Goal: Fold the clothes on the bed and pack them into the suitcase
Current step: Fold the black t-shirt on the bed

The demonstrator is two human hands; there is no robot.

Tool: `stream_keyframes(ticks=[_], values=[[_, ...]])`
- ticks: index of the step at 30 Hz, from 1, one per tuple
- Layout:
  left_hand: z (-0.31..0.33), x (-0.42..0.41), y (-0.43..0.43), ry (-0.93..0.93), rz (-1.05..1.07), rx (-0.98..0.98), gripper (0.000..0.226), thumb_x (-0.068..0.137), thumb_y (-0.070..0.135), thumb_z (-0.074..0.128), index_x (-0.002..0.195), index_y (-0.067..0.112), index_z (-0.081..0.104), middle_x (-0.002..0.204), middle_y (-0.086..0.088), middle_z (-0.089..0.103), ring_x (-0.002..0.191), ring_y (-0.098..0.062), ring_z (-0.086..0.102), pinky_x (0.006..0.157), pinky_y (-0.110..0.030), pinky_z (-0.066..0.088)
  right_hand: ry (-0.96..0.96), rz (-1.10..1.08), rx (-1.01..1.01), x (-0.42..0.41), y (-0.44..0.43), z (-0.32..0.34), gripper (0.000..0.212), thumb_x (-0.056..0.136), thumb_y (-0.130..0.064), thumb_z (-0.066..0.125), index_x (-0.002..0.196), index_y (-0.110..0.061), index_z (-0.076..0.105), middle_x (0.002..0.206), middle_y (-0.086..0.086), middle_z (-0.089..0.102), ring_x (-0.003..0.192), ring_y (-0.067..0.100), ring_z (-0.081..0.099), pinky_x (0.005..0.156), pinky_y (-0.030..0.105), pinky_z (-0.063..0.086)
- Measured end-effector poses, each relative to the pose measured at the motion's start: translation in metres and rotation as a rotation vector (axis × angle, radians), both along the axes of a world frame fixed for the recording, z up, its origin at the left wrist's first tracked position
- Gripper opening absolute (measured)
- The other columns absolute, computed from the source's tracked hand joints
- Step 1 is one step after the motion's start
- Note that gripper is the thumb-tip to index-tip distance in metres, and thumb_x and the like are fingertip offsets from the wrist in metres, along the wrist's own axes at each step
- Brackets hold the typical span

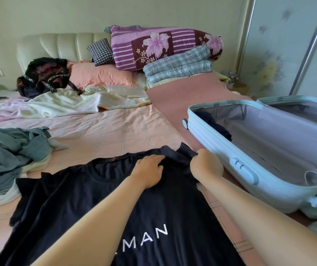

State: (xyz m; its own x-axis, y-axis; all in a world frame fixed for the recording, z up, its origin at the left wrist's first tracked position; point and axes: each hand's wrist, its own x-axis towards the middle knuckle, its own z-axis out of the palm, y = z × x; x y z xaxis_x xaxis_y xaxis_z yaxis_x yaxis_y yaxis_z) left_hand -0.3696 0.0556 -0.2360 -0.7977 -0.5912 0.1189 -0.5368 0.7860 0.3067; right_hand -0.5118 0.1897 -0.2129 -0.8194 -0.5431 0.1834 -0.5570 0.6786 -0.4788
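Note:
A black T-shirt [61,198] with white letters lies spread face up on the bed in front of me. My left hand [149,170] rests flat on its right shoulder, just beside the collar. My right hand [206,165] grips the shirt's right sleeve, fingers curled round the cloth. An open light-blue suitcase [221,150] lies on the bed at the right, right next to my right hand. A dark folded garment [214,124] sits in its far corner. A heap of grey-green clothes [10,150] lies at the left.
Pillows [100,75], a purple floral quilt [161,47] and a folded plaid blanket [178,68] are stacked at the headboard. A black bag [44,75] and crumpled pale blankets [57,104] lie at the far left. A wardrobe door [288,45] stands behind the suitcase.

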Motion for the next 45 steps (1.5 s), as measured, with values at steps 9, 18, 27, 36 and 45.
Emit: stream_keyframes(ticks=[9,18,27,36,45], values=[[0.063,0.072,-0.003,0.498,0.431,0.711,0.033,0.105,0.04,0.033,0.122,0.018,0.052,0.1,-0.009,0.072,0.078,-0.03,0.072,0.066,-0.035,0.055,-0.404,0.541,-0.309,0.112,-0.044,0.05,0.029,0.101,-0.028,0.053,0.122,-0.021,0.072,0.114,0.0,0.071,0.104,0.017,0.063,0.091,0.029,0.048],[0.028,0.128,-0.026,0.332,0.457,0.458,0.057,0.082,0.027,0.075,0.132,0.019,0.049,0.105,-0.005,0.065,0.087,-0.019,0.063,0.069,-0.027,0.049,-0.22,0.555,-0.004,0.104,-0.045,0.019,0.036,0.097,-0.01,0.045,0.121,-0.026,0.068,0.121,-0.005,0.067,0.116,0.017,0.061,0.102,0.034,0.048],[0.022,0.143,-0.052,0.186,0.37,0.151,0.054,0.093,-0.007,0.042,0.137,0.019,0.057,0.138,-0.005,0.046,0.123,-0.026,0.05,0.102,-0.032,0.044,0.13,0.666,0.324,0.098,-0.082,0.003,0.062,0.103,-0.029,0.039,0.16,-0.03,0.015,0.167,0.004,0.014,0.148,0.028,0.024,0.117,0.045,0.026],[0.018,0.152,-0.063,0.027,0.286,-0.072,0.07,0.091,-0.008,0.04,0.156,0.016,0.027,0.159,-0.006,0.028,0.133,-0.033,0.046,0.101,-0.039,0.048,0.595,0.457,0.383,0.083,-0.133,0.007,0.021,0.101,-0.021,0.045,0.113,-0.018,0.062,0.116,0.002,0.06,0.115,0.026,0.051,0.101,0.042,0.035],[0.003,0.153,-0.064,0.006,0.245,-0.46,0.038,0.095,0.032,0.046,0.13,0.03,0.061,0.143,0.004,0.047,0.127,-0.022,0.043,0.103,-0.039,0.033,0.546,0.623,0.161,0.116,-0.143,-0.016,0.022,0.094,-0.013,0.05,0.109,-0.015,0.066,0.11,0.005,0.058,0.098,0.028,0.058,0.072,0.035,0.039]])
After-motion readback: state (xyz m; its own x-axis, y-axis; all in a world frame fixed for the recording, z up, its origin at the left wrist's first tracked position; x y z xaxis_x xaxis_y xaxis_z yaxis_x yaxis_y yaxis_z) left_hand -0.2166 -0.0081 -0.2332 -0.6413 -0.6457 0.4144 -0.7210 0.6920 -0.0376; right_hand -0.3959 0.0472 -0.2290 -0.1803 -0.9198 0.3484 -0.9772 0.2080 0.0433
